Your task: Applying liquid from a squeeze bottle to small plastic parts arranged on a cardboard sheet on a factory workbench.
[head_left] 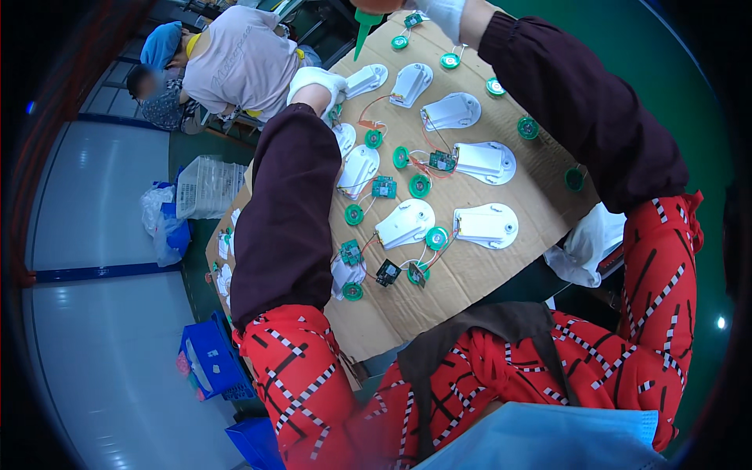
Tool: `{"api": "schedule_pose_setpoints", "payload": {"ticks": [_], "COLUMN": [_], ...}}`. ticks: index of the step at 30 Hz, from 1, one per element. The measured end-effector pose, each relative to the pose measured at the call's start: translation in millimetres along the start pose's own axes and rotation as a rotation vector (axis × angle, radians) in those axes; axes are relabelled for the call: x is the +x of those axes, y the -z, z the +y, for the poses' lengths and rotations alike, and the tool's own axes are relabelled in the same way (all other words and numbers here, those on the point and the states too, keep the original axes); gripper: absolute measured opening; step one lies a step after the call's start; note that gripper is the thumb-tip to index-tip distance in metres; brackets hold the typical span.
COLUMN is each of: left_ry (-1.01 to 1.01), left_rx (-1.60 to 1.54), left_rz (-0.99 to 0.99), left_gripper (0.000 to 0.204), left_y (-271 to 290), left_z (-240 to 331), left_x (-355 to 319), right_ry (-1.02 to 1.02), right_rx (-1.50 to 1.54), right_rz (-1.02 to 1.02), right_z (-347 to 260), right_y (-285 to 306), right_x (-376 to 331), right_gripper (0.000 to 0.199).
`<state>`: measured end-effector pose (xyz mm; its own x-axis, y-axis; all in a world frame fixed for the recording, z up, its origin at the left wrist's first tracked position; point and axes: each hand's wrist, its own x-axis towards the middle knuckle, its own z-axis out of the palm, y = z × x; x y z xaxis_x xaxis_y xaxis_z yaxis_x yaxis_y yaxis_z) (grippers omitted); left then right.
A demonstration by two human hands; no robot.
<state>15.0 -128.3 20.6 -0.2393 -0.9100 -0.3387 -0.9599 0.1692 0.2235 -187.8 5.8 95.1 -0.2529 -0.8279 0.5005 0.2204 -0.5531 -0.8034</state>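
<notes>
My right hand, in a white glove, is at the top edge, partly cut off by the frame. It grips a bottle with a green tapered nozzle that points down; its body is mostly out of view. Below the nozzle tip lies a white teardrop-shaped plastic housing. My left hand, gloved in white too, is beside that housing. Its fingers are hidden, so I cannot tell whether they touch it. Nearer me are several more white housings, with wired green circuit boards and round green speakers.
A cardboard sheet covers the table. Loose round speakers line its right side. A white plastic bag hangs at the right edge. Blue crates and a clear bin stand left. Another person works at far left.
</notes>
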Motion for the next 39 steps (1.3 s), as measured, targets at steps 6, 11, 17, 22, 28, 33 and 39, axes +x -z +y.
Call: {"api": "schedule_pose_setpoints", "payload": {"ticks": [6, 11, 17, 22, 28, 33, 39], "left_ry": [-0.24, -0.309, -0.034, -0.041, -0.03, -0.039, -0.052], "left_rx": [0.114, 0.018, -0.724, -0.77, -0.732, -0.661, -0.635], "left_rz": [0.054, 0.129, 0.118, 0.123, 0.137, 0.167, 0.138], "left_gripper": [0.026, 0.025, 0.016, 0.017, 0.02, 0.019, 0.019], "left_y": [-8, -11, -14, -6, -10, -13, -10], "left_z": [-28, -37, -4, 4, -3, -10, -15], "left_x": [21, 17, -31, -46, -35, -26, -25], "right_ry": [0.038, -0.046, -0.046, -0.033, -0.081, -0.031, -0.003], "right_rx": [-0.448, -0.472, -0.519, -0.567, -0.623, -0.575, -0.504], "right_rz": [0.087, 0.097, 0.057, 0.033, 0.01, -0.008, 0.008], "right_z": [20, 19, 30, 29, 23, 26, 29], "right_y": [-21, -41, -38, -42, -44, -38, -40], "right_x": [-6, -8, -6, -5, -9, -15, -16], "right_gripper": [0.062, 0.066, 0.066, 0.066, 0.065, 0.064, 0.064]}}
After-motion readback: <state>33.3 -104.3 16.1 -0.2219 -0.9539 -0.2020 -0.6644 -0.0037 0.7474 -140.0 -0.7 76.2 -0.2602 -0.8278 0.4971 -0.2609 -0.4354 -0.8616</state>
